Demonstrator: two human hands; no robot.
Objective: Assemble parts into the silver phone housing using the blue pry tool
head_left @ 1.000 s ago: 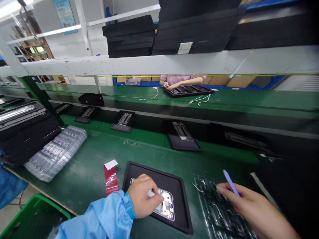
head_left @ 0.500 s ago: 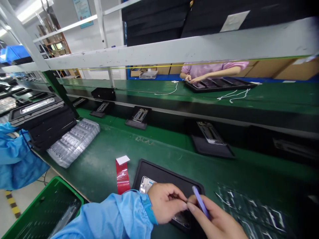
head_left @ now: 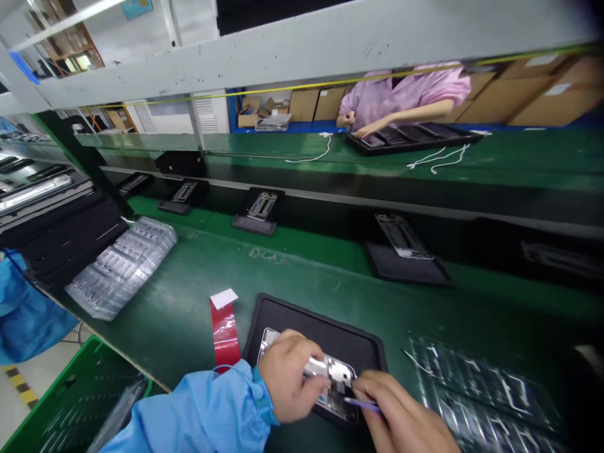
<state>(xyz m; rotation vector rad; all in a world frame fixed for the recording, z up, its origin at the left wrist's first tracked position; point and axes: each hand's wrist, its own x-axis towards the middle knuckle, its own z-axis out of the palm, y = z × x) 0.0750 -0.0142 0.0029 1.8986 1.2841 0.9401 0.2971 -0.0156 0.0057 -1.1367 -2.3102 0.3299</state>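
phone frame (head_left: 343, 372), one, in black tray (head_left: 325, 321); left hand (head_left: 289, 376) curled over it, pinch uncertain; right hand (head_left: 401, 412) pinching purple tool (head_left: 367, 404): best steadied flat, tip pressed lightly.

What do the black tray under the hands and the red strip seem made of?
Black tray: matte with a raised rim; probably moulded plastic, though rubber is possible. Red strip: glossy, likely thin plastic film, judging by its bright, streaky highlights.
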